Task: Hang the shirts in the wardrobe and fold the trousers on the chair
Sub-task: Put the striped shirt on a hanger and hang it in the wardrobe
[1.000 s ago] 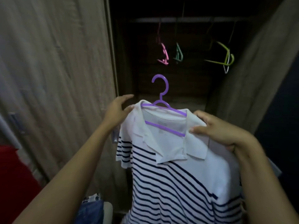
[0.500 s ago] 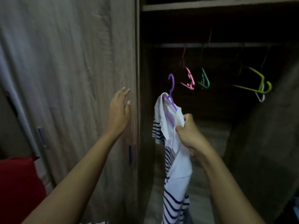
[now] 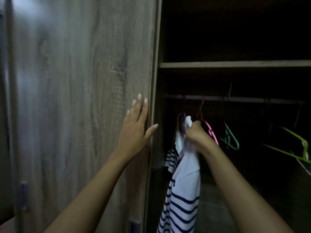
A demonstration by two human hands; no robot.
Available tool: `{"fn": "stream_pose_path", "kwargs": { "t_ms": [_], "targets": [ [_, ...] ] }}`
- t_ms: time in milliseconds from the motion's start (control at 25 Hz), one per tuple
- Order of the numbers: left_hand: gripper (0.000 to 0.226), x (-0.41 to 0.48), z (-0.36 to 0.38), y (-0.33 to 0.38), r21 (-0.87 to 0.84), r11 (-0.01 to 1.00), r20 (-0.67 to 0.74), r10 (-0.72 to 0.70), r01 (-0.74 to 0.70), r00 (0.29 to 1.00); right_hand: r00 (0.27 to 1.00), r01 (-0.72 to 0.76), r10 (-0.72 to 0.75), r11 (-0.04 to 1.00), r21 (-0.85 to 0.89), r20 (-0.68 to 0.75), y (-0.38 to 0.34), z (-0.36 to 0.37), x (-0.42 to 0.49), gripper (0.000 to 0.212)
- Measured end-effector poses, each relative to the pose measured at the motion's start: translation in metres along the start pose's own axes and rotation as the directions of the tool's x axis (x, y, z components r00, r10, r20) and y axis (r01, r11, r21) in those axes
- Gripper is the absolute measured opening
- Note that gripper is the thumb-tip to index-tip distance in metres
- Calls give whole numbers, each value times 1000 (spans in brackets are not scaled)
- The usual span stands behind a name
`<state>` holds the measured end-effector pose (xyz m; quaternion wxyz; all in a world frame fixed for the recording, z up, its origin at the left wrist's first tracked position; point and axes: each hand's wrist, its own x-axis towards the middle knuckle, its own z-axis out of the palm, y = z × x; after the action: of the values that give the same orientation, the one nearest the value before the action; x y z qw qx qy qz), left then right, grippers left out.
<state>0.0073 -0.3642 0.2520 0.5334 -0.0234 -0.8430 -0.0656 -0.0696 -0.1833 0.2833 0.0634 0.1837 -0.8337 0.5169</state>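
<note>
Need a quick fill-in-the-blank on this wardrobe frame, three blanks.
1. The left hand lies flat against the wooden ____.
2. The right hand grips a white shirt with dark ____.
3. The empty hanger closest to the right hand is ____ in colour.

Missing words: door; stripes; pink.
</note>
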Motion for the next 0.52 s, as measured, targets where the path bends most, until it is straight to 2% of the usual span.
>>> {"fn": "stream_pose_path", "kwargs": {
  "t_ms": [160, 280, 520],
  "targets": [
    [81, 7, 8, -9, 19, 1000, -32, 6, -6, 999, 996, -55, 55, 998, 11, -76, -12, 9, 50, 56],
    [82, 7, 11, -13, 5, 1000, -40, 10, -10, 999, 996, -51, 53, 998, 26, -75, -13, 19, 80, 52],
    [87, 7, 12, -18, 7, 1000, -36, 11, -11, 999, 989, -115, 114, 993, -3, -98, -18, 25, 110, 64]
  ]
}}
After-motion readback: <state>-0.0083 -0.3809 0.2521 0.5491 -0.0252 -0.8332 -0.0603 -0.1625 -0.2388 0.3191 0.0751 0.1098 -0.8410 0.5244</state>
